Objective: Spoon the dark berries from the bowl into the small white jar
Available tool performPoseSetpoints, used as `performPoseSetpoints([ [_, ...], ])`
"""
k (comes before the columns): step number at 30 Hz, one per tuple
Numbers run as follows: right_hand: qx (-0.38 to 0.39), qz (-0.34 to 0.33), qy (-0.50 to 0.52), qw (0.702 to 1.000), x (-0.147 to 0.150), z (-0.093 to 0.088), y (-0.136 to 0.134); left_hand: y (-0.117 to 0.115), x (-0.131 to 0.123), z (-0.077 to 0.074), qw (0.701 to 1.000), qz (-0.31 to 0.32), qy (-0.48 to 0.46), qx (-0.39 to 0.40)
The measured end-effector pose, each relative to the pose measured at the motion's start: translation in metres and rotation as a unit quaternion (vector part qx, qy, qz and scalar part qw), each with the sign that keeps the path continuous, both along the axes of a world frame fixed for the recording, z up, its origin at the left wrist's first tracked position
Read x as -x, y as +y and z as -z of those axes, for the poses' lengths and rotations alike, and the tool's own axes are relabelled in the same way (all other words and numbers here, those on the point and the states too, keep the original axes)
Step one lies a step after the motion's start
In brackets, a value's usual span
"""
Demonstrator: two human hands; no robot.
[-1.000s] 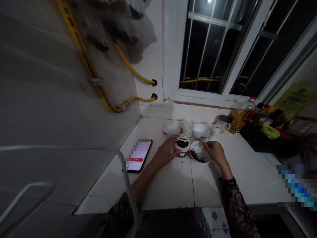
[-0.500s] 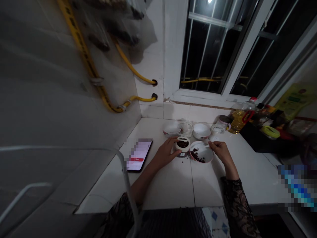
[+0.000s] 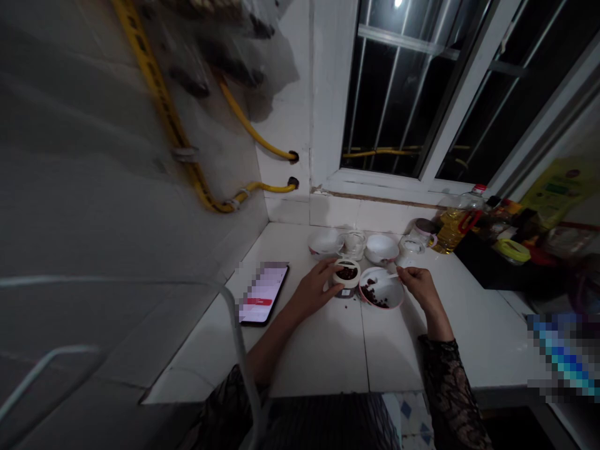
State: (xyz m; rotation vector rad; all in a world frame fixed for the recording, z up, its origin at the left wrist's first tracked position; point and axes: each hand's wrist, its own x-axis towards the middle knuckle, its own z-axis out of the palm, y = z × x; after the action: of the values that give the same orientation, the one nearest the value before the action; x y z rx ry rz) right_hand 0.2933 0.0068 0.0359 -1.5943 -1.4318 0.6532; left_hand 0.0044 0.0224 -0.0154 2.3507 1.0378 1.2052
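My left hand (image 3: 316, 289) grips a small white-rimmed jar (image 3: 345, 290) from its left side. Dark red, bead-like bits fill the jar up near its rim. Between the fingers of my right hand (image 3: 416, 282) is the handle of a white spoon (image 3: 387, 275), which reaches into a white bowl (image 3: 391, 294) with a pinkish outside. More of the dark bits (image 3: 375, 298) lie in the left part of that bowl. The bowl stands just right of the jar, and a few stray bits lie on the counter in front of them.
Behind stand two white bowls (image 3: 382, 249), a glass jar (image 3: 352, 244), another glass container (image 3: 411, 249) and a mug (image 3: 425, 230). A phone (image 3: 265, 294) lies at the left. An oil bottle (image 3: 457, 222) and a black box (image 3: 487, 265) of condiments stand at the right.
The spoon's tip has shifted slightly within the bowl, with a tiny movement of my right hand. My left hand and the jar stay almost in place.
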Motion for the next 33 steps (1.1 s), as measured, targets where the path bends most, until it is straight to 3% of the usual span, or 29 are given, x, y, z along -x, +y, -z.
performPoseSetpoints([
  [6, -0.008, 0.007, 0.037, 0.999, 0.004, -0.006, -0.001, 0.002, 0.000, 0.002, 1.000, 0.002, 0.013, -0.011],
  [13, -0.127, 0.020, 0.028, 0.991, 0.035, -0.016, 0.000, -0.001, -0.001, -0.001, 1.000, 0.000, 0.009, 0.006],
  [17, -0.222, 0.007, -0.063, 0.973, 0.059, -0.012, -0.003, -0.002, -0.003, -0.002, 0.999, -0.003, -0.016, 0.034],
  [22, -0.302, -0.041, -0.226, 0.925, 0.071, -0.008, -0.010, -0.001, -0.003, -0.002, 0.999, 0.003, -0.018, 0.036],
  [28, -0.257, 0.028, -0.242, 0.935, 0.047, -0.011, -0.011, -0.001, -0.001, -0.002, 1.000, -0.001, -0.001, 0.024],
  [33, -0.104, 0.043, -0.248, 0.962, 0.009, -0.009, -0.003, 0.000, 0.000, -0.001, 1.000, 0.000, -0.001, 0.014],
])
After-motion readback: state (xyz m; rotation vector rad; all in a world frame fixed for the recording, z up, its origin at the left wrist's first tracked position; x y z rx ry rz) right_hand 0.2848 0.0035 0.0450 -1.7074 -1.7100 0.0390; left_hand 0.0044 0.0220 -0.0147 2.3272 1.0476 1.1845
